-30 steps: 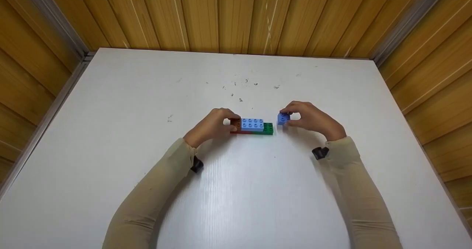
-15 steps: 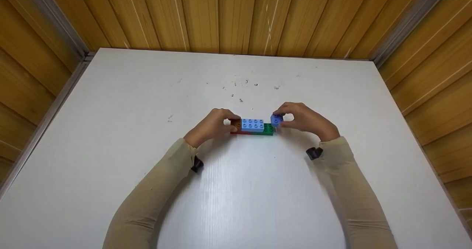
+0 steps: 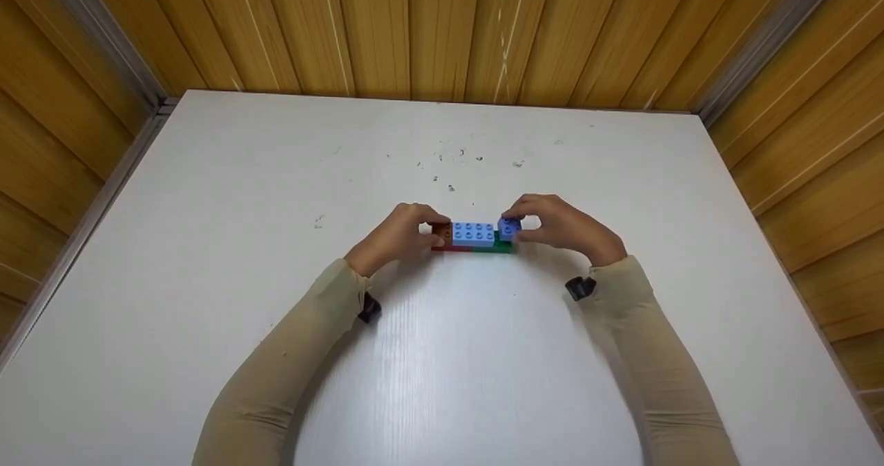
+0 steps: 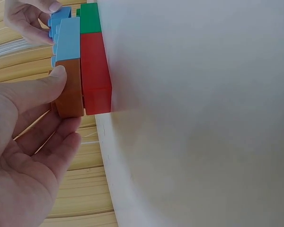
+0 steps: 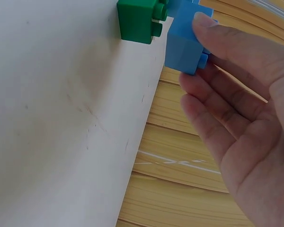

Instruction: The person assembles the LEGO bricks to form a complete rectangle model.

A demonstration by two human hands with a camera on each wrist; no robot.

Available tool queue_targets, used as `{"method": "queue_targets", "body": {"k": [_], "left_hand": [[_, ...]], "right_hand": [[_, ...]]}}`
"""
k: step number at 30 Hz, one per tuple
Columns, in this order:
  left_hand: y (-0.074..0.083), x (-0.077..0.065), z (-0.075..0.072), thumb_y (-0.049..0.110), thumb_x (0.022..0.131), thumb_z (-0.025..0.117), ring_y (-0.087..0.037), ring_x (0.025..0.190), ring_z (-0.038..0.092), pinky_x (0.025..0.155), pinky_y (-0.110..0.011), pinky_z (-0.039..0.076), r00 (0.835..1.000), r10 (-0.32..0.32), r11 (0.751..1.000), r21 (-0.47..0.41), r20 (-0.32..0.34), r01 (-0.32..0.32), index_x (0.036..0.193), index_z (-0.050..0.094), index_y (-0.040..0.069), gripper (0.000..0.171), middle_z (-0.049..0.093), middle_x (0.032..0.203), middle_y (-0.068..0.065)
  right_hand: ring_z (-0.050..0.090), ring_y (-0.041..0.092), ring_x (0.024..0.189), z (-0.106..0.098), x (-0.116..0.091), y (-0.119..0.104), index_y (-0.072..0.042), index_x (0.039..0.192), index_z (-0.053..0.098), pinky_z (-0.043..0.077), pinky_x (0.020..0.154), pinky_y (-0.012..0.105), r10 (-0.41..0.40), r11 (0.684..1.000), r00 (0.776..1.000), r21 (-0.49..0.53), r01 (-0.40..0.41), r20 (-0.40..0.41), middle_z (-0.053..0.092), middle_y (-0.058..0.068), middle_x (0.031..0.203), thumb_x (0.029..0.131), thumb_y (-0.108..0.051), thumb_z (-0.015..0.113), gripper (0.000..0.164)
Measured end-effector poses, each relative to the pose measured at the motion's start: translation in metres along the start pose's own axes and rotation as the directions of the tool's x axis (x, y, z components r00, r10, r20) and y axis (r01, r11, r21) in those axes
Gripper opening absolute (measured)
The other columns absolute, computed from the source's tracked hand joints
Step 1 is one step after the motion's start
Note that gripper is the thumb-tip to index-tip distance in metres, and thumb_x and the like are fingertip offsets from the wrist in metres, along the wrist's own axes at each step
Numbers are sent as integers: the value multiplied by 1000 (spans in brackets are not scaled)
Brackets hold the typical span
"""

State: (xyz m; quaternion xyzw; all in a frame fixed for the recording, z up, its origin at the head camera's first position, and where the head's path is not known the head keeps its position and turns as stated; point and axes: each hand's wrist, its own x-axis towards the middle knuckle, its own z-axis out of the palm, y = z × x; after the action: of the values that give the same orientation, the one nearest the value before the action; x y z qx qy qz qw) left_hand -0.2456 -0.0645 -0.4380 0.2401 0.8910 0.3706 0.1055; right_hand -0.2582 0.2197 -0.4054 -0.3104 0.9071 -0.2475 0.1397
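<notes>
A low row of toy building bricks lies mid-table. Its bottom layer is a red brick (image 4: 95, 71) and a green brick (image 5: 135, 21); above sit a brown brick (image 4: 69, 90) at the left end and a light blue brick (image 3: 473, 234) with several studs. My left hand (image 3: 399, 237) pinches the brown brick between thumb and fingers. With thumb and fingertips, my right hand (image 3: 570, 228) pinches a small blue brick (image 5: 185, 39). It hangs tilted just over the green brick's studs, a gap showing between them in the right wrist view.
The white table (image 3: 414, 355) has dark scuff marks behind the bricks. Yellow wood-look panels (image 3: 442, 31) stand along its back and sides. A black wrist camera (image 3: 580, 288) sticks out from the right sleeve, another camera (image 3: 369, 308) from the left.
My right hand has carried the small blue brick leftward, from beside the row to over the green brick. The left hand and the row have stayed put.
</notes>
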Motion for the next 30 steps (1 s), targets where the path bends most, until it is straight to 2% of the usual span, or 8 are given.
{"method": "queue_targets", "body": {"k": [19, 25, 30], "left_hand": [[-1, -1, 0, 5, 85, 71, -21, 111, 61, 103, -37, 45, 1000, 8, 1000, -6, -4, -8, 121, 66, 2, 37, 68, 119, -10], [-1, -1, 1, 5, 85, 71, -21, 113, 61, 103, -37, 45, 1000, 6, 1000, -10, -7, -6, 122, 66, 2, 37, 68, 119, -9], [-1, -1, 1, 5, 86, 70, -21, 113, 61, 103, -36, 45, 1000, 10, 1000, -8, -8, -10, 122, 66, 2, 36, 68, 119, -10]], "right_hand": [[58, 26, 112, 6, 5, -4, -5, 122, 66, 46, 101, 45, -12, 1000, 1000, 15, 12, 22, 64, 11, 118, 84, -9, 73, 39], [56, 26, 114, 7, 5, -6, -6, 124, 65, 45, 102, 45, 24, 1000, 999, 2, -24, 40, 63, 10, 120, 85, -11, 72, 39], [57, 26, 113, 6, 6, -8, -5, 123, 65, 46, 101, 45, 22, 1000, 999, -6, -21, 46, 64, 10, 120, 85, -11, 72, 39]]}}
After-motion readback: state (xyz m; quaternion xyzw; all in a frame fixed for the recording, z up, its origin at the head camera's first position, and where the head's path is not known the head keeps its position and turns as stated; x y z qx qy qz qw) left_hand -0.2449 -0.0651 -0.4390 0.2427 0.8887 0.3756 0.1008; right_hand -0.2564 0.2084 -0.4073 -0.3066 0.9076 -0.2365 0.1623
